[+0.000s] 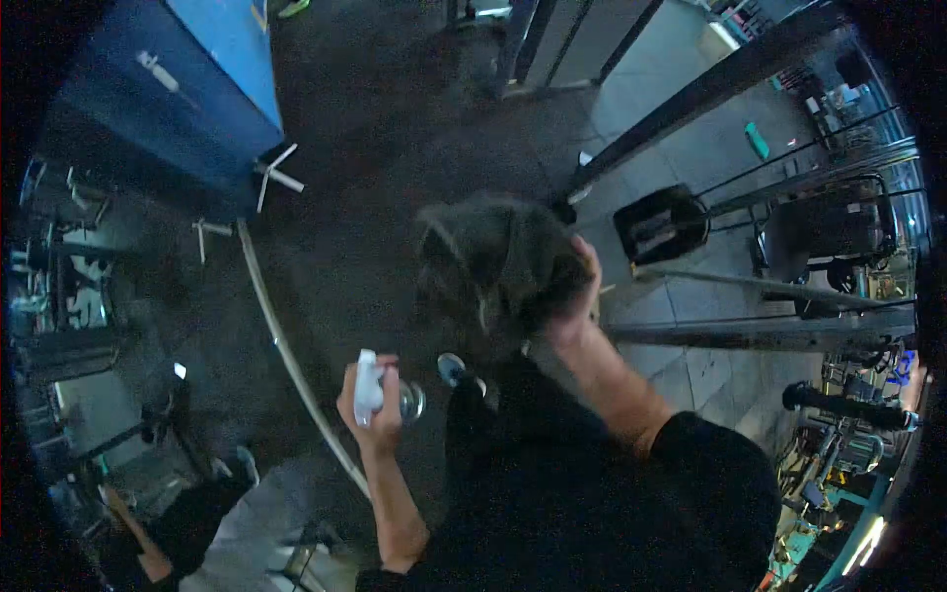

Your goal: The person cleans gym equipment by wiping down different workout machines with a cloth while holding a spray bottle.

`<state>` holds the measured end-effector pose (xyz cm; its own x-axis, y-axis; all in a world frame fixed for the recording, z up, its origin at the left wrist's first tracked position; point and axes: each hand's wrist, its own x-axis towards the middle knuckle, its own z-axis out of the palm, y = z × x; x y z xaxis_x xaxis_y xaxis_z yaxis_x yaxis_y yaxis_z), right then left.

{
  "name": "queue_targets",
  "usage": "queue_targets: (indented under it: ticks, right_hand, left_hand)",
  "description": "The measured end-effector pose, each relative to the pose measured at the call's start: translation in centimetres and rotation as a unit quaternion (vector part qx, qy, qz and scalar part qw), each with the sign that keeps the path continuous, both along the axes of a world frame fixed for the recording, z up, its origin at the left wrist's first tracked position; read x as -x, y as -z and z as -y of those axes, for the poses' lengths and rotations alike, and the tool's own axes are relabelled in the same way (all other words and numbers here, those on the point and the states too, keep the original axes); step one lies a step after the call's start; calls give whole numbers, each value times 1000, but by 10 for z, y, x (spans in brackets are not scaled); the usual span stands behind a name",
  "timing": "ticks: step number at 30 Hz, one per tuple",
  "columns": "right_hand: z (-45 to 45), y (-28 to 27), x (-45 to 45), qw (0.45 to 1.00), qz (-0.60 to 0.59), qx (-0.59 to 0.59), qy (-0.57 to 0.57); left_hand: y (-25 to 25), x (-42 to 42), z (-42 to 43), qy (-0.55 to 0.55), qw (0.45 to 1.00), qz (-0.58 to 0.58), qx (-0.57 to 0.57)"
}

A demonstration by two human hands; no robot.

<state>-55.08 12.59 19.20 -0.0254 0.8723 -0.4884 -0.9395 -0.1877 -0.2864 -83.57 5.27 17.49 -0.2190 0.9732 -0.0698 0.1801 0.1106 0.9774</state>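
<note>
My left hand (387,400) is closed around a spray bottle (367,390) with a white trigger head. Its clear body shows beyond my fingers. A dark grey cloth (493,257), bunched and blurred by motion, hangs from my right hand (577,306). The fingers of that hand are partly hidden behind the cloth. Both hands are held apart in front of my body, the cloth farther forward than the bottle. Below them are my shoes (451,369) on the dark floor.
A blue cabinet-like box (232,69) stands at upper left. A black long-handled dustpan (659,229) and dark metal posts (710,94) are on the right. A pale strip (286,350) runs along the floor at left. Another person's arm (138,533) shows at lower left.
</note>
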Motion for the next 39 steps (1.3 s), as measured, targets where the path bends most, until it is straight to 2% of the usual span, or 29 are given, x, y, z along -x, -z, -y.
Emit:
queue_targets:
  ticks: [1, 5, 8, 10, 11, 12, 13, 14, 16, 17, 18, 19, 20, 21, 22, 24, 25, 29, 31, 32, 34, 37, 39]
  right_hand:
    - [-2, -15, -3, 999, 42, 9, -4]
    - [-9, -2, -26, 998, 1, -56, -22]
    - [-8, 15, -40, 996, 58, -65, 13]
    - [-12, 29, -53, 953, 273, 118, 57]
    - [-18, 54, -65, 953, 270, 122, 69]
    - [-27, 89, -82, 862, 503, 65, 25]
    - [-34, 108, -91, 712, 702, 10, -23]
    - [-45, 85, -92, 712, 702, 13, -11]
    - [-58, 43, -95, 486, 838, 116, -218]
    - [-61, 51, -114, 485, 823, 119, -270]
    - [-70, 72, -134, 487, 824, 124, -262]
    - [-77, 103, -152, 641, 718, 146, -228]
    - [-88, 97, -150, 773, 585, 163, -183]
    - [-95, 91, -146, 811, 541, 206, -82]
    - [-94, 99, -147, 810, 544, 208, -71]
    - [-131, 80, -150, 916, 369, 154, 31]
    - [-148, 64, -146, 923, 344, 164, 42]
    - [-165, 111, -174, 922, 322, 179, 118]
    - [-159, 127, -187, 921, 332, 25, 200]
    - [-168, 117, -186, 919, 334, 25, 209]
    - [-180, 83, -177, 915, 268, -40, 298]
    - [-195, 34, -154, 872, 170, -133, 439]
    - [-203, 25, -152, 850, 153, -125, 489]
  left_hand:
    - [-13, 7, -1, 18, 1000, 5, -13]
    - [-17, 22, -19, 24, 998, -28, -58]
    - [-14, 19, -41, 42, 999, 3, -32]
    - [-11, 10, -66, 91, 996, -9, -9]
    - [-12, 4, -80, 118, 992, -27, -17]
    - [-12, -6, -96, 144, 988, -43, -29]
    - [-15, -13, -113, 181, 982, -49, -36]
    - [-19, -24, -129, 205, 978, -2, -32]
    - [-7, -29, -160, 260, 964, -11, -49]
    - [-13, -35, -181, 269, 962, -13, -54]
    - [-22, -41, -202, 281, 958, -20, -52]
    - [-31, -46, -221, 294, 954, -28, -46]
    - [-40, -48, -240, 304, 951, -27, -45]
    - [-48, -48, -260, 309, 949, -44, -37]
    - [-36, -54, -270, 313, 947, -60, -35]
    - [-36, -64, -318, 312, 945, -13, -99]
    - [-35, -68, -336, 304, 947, -12, -107]
    - [-22, -79, -399, 319, 940, -43, -114]
    - [-18, -90, -435, 338, 934, -39, -108]
    - [-13, -98, -451, 346, 931, -36, -111]
    - [-7, -115, -481, 351, 936, -1, -41]
    - [2, -144, -518, 418, 908, 9, -35]
    - [3, -166, -543, 478, 878, -3, -28]
